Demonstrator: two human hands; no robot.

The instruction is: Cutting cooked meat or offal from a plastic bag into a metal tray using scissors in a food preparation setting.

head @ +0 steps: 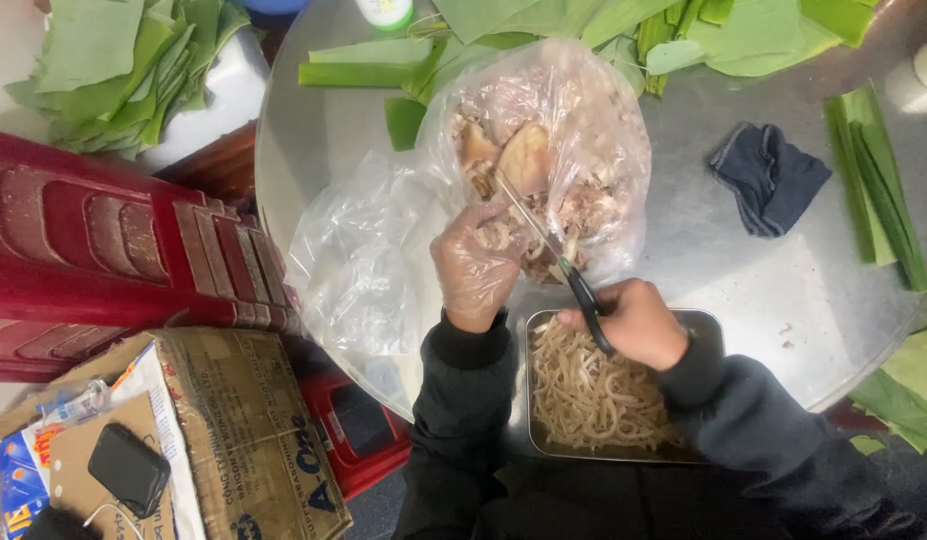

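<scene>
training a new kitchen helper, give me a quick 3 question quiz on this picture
1. True or false: the left hand wears a clear glove.
2. What does the right hand hold? A) scissors B) ladle C) tongs
3. What fills the metal tray below the hands?

Key
1. True.
2. A; black handles, blades reaching into the clear bag of meat pieces.
3. Pale cut strips.

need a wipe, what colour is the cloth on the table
Dark blue cloth, seen in the head view.
</scene>
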